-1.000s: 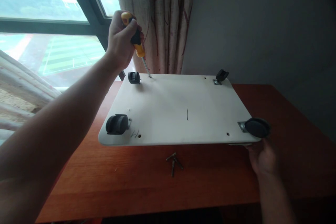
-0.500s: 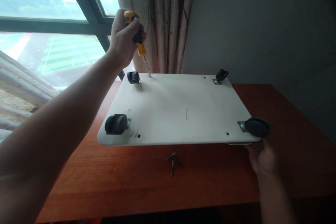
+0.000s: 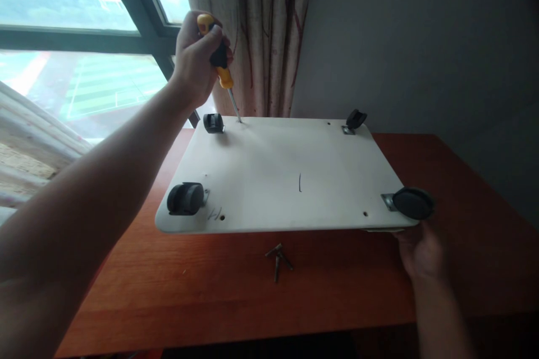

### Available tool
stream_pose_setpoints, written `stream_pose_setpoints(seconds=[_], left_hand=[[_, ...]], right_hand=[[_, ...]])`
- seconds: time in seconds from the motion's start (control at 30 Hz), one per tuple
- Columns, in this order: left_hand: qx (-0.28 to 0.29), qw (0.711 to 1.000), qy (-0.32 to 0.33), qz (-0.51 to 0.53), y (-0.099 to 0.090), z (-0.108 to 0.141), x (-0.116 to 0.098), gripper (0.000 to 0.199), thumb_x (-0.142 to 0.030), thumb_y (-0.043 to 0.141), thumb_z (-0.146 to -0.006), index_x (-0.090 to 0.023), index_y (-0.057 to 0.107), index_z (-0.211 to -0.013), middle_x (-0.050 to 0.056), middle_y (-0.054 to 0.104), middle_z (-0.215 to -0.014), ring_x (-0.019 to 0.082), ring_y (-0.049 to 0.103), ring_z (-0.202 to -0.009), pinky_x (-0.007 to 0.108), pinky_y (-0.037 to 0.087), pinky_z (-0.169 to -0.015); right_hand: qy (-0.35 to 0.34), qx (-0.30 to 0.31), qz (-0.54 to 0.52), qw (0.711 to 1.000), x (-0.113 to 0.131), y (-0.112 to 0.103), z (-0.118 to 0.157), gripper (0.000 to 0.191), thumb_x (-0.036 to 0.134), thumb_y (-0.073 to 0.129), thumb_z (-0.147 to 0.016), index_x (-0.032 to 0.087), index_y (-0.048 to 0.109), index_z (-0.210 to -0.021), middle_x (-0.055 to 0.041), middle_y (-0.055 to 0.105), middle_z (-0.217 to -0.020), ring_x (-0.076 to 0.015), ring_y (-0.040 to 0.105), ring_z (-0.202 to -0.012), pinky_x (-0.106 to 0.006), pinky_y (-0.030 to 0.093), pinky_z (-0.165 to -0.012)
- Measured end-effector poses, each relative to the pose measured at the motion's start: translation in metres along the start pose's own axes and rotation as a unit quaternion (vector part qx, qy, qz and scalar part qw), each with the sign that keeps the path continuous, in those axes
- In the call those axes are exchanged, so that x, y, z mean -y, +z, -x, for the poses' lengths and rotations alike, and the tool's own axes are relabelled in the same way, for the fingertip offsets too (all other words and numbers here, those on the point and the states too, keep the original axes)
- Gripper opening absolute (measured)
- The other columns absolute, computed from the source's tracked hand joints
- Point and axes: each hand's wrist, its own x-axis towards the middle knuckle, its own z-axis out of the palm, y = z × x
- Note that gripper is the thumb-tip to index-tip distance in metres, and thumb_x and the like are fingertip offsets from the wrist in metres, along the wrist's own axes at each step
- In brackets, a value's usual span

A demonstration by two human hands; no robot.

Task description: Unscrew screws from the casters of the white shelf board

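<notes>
My left hand point(image 3: 200, 59) is wrapped round the yellow and black handle of a screwdriver point(image 3: 225, 77). The screwdriver leans, its tip touching the white board point(image 3: 269, 174) near the far left edge, beside a black caster point(image 3: 213, 123). Three more casters stand on the board: near left point(image 3: 186, 199), near right point(image 3: 412, 203) and far right point(image 3: 356, 119). Under the board's near right corner is my right hand point(image 3: 423, 252), gripping the edge, its fingers partly hidden beneath. Dark holes show in the board, along with pen marks.
Several screws point(image 3: 278, 261) lie on the reddish wooden table point(image 3: 337, 286) in front of the board. Behind are a patterned curtain point(image 3: 269, 39) and a grey wall point(image 3: 412, 50). A window point(image 3: 105, 84) and another curtain point(image 3: 37, 140) are at the left.
My left hand and the screwdriver handle have shifted very slightly up and left; the tip stays at the same spot. My right hand and the board look nearly unchanged.
</notes>
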Motion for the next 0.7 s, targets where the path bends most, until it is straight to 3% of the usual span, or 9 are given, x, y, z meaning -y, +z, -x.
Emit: stream_pose_setpoints(seconds=[0.17,0.37,0.57,0.7], left_hand=[[-0.013,1.000,-0.001,0.002,-0.003,-0.001,0.005,0.017,-0.028,0.068,-0.082,-0.037,0.054,-0.079,-0.003,0.060,-0.072,0.021,0.054,-0.064,0.039,0.052,-0.066],[-0.010,0.998,-0.029,0.049,-0.007,-0.004,0.015,0.018,-0.026,0.066,-0.081,-0.039,0.054,-0.083,-0.002,0.062,-0.076,0.026,0.063,-0.082,0.045,0.051,-0.079],[-0.005,1.000,-0.023,0.007,0.001,-0.001,0.009,0.017,-0.025,0.070,-0.078,-0.036,0.056,-0.079,-0.002,0.059,-0.076,0.023,0.057,-0.069,0.047,0.048,-0.079],[0.019,0.997,-0.055,0.042,-0.001,-0.002,0.004,0.009,-0.031,0.064,-0.078,-0.037,0.060,-0.084,0.002,0.061,-0.076,0.029,0.062,-0.085,0.053,0.048,-0.089]], right_hand=[[0.002,0.012,-0.003,1.000,0.004,0.005,0.002,0.029,0.045,0.073,-0.075,0.019,0.062,-0.068,0.0019,0.058,-0.061,-0.0116,0.051,-0.053,-0.024,0.041,-0.047],[0.003,0.007,-0.003,1.000,0.004,0.004,0.002,0.029,0.046,0.072,-0.075,0.019,0.063,-0.070,0.0018,0.058,-0.062,-0.0120,0.052,-0.054,-0.024,0.040,-0.046],[-0.001,0.016,-0.003,1.000,0.002,0.002,0.000,0.030,0.046,0.073,-0.073,0.019,0.061,-0.070,0.0021,0.057,-0.063,-0.0114,0.050,-0.052,-0.023,0.037,-0.044],[-0.005,0.008,-0.001,1.000,0.002,0.003,0.000,0.030,0.046,0.073,-0.074,0.019,0.061,-0.072,0.0020,0.058,-0.065,-0.0108,0.050,-0.052,-0.023,0.036,-0.044]])
